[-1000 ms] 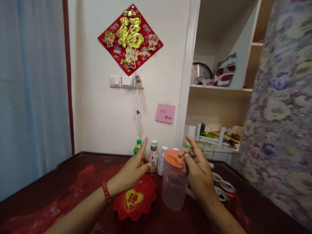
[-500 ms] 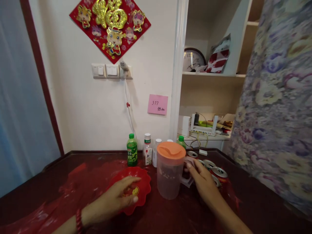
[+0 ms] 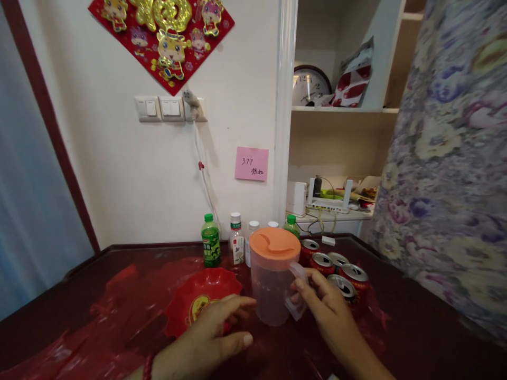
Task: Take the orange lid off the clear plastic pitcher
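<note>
the right hand [image 3: 322, 311] fingers curl round the jug [image 3: 273, 277] handle, maybe gripping; jug not lifted yet. the left hand [image 3: 209, 338] lies open beside the red bowl [image 3: 194, 298].

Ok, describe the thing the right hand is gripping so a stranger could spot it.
On the dark red table, between the red dish and the red cans, stands a clear plastic jug. Its orange lid sets it apart; the right hand holds its handle.
</note>
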The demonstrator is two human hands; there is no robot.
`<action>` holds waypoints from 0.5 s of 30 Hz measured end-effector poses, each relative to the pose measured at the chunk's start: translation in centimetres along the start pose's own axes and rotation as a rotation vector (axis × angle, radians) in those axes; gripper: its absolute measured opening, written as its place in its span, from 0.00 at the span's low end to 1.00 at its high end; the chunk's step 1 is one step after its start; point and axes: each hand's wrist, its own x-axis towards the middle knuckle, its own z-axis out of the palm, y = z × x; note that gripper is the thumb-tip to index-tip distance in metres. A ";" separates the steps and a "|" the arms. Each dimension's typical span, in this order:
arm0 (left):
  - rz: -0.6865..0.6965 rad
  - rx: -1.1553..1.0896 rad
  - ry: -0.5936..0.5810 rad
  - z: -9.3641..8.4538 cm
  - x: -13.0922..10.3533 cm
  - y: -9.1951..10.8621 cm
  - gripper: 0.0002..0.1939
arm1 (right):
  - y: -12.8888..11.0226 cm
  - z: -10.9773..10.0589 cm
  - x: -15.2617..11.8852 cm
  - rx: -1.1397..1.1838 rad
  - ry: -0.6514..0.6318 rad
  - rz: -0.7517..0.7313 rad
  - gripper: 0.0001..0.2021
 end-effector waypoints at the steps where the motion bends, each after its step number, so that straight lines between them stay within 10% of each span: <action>1: 0.007 -0.016 -0.003 0.5 0.2 0.5 0.28 | 0.0 0.0 -0.1 0.010 -0.008 0.005 0.22; 15: 0.276 -0.218 0.011 5.7 3.3 1.2 0.38 | 0.9 1.0 -1.5 -0.109 -0.054 -0.206 0.20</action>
